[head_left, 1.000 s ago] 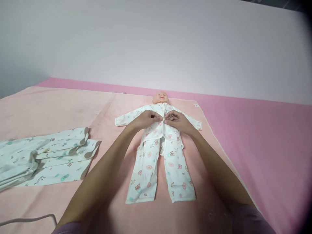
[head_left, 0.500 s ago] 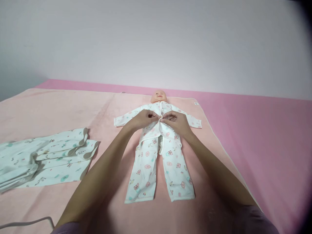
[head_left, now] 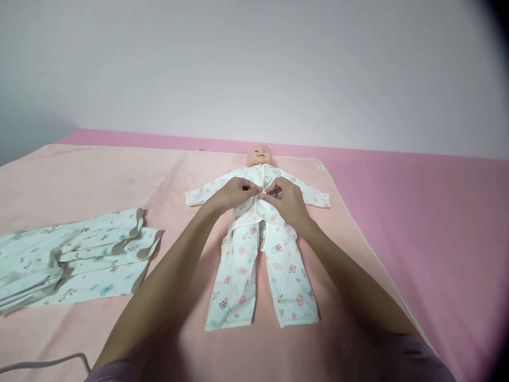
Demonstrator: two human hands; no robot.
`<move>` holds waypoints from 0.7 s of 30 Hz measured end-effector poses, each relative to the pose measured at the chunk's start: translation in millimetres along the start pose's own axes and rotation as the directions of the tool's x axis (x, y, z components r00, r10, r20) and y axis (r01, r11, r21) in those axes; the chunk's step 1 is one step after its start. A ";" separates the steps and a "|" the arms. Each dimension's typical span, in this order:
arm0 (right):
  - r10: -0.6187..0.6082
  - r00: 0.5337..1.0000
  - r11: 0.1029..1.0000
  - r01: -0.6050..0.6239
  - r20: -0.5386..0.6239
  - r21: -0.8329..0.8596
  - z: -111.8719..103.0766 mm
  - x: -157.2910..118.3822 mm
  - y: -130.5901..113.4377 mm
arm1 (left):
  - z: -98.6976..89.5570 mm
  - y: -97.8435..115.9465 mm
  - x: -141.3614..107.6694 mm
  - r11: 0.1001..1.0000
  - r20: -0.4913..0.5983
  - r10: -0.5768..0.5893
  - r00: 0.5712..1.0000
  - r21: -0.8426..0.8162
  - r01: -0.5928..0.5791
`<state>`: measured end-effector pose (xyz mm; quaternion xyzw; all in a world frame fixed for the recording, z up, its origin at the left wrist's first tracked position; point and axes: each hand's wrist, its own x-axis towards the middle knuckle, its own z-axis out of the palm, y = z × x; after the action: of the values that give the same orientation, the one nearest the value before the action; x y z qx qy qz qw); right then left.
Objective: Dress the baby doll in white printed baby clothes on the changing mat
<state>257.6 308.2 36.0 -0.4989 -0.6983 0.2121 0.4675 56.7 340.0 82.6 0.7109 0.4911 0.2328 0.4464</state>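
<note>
A baby doll [head_left: 260,155] lies on its back, dressed in a white printed jacket [head_left: 246,215] and matching pants [head_left: 238,276]. Over the doll's chest, my left hand [head_left: 235,193] pinches the jacket's front edge between thumb and forefinger. My right hand [head_left: 287,199] faces it and pinches the opposite side of the same front opening. The fingertips of both hands nearly meet at the middle of the jacket; any fastener between them is too small to make out. Both jacket sleeves are spread out sideways, and the pant legs lie apart.
Folded white baby clothing [head_left: 79,260] with green prints lies at the left. A light pink blanket [head_left: 167,175] is spread beneath everything, over a darker pink surface [head_left: 417,223]. A grey cable [head_left: 47,364] crosses the bottom left corner. A pale wall [head_left: 254,69] rises behind.
My right hand has shifted slightly, its fingers more bent at the jacket's front edge. My left hand stays almost in place. The doll and clothing keep their positions.
</note>
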 end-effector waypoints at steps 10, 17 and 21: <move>0.065 0.994 0.990 -0.075 0.086 0.118 -0.7 3.9 10.4 | 8.3 -4.5 4.5 0.999 -0.054 0.010 0.998 -0.034 -0.012; 0.007 0.970 0.984 -0.051 0.244 0.172 -15.7 9.3 10.6 | -0.9 -8.5 6.3 0.986 0.053 -0.016 0.998 -0.163 0.025; -0.020 0.952 0.983 -0.037 0.306 0.179 -26.4 9.3 7.4 | 0.8 -9.2 4.0 0.992 0.073 0.037 0.997 -0.127 -0.028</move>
<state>283.5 315.1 46.9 -0.4180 -0.7379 0.3521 0.3961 54.5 344.4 73.8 0.6976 0.4466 0.2434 0.5046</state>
